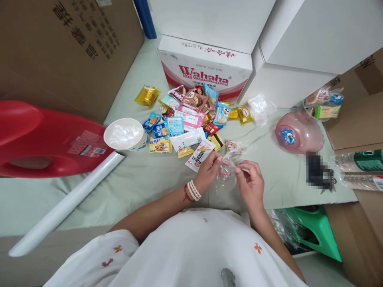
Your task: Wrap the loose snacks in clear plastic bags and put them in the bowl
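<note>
Both my hands pinch a small clear plastic bag (pixel 228 172) with something pinkish inside, held just above the pale green cloth (pixel 143 179). My left hand (pixel 211 169), with a bead bracelet and red string at the wrist, grips the bag's left edge. My right hand (pixel 250 181) grips its right edge with closed fingers. Just beyond my hands lies a heap of small wrapped snack packets (pixel 191 119), with a white and red packet (pixel 200 154) nearest my left hand.
A white bowl lined with plastic (pixel 124 134) stands left of the heap. A red plastic stool (pixel 44 139) and a white tube (pixel 68 203) lie at left. A Wahaha carton (pixel 206 67) and white boxes stand behind. A pink dish (pixel 301 132), bottles (pixel 359 161) and a green stool (pixel 317 231) are at right.
</note>
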### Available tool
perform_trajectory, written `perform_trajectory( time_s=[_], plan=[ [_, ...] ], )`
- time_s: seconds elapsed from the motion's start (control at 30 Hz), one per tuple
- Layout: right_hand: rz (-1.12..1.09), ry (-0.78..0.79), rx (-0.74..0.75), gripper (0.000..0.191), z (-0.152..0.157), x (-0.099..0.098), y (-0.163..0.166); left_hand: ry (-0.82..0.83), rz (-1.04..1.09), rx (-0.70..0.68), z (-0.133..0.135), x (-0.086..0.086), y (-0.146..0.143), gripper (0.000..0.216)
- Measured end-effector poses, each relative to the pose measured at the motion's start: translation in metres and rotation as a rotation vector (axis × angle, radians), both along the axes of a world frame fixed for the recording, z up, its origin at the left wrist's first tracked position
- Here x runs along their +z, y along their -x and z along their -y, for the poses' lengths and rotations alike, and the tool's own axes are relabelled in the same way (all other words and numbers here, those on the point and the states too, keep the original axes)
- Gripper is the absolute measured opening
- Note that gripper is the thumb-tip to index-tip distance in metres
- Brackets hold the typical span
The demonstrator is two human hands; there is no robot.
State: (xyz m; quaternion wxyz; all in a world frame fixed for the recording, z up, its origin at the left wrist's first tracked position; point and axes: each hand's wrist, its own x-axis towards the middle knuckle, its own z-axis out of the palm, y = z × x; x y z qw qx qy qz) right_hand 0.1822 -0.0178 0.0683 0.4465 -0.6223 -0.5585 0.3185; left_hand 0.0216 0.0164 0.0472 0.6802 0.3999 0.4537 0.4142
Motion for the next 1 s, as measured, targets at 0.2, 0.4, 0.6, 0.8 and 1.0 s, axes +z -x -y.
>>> perform_trajectory(
  time_s=[0.2,0.4,0.6,0.8,1.0],
  plan=[
    [0.034,0.028,0.046,0.018,-0.003,-0.006,0.005,-0.161,-0.253,0.162,-0.001,-0.007,-0.002,0.034],
    [-0.107,0.147,-0.191,0.033,-0.017,-0.022,-0.024,0.131,0.053,0.098,-0.001,-0.017,0.008,0.049],
    [-0.159,0.310,-0.151,0.048,-0.038,-0.033,-0.023,-0.004,0.009,0.035,0.011,-0.015,0.010,0.050],
    [-0.292,0.350,-0.115,0.035,-0.059,-0.039,-0.006,0.020,-0.010,0.014,0.013,-0.017,0.014,0.049],
    [-0.278,0.326,-0.108,0.028,-0.058,-0.037,-0.016,0.163,0.030,0.118,0.009,-0.025,0.028,0.053]
  ],
)
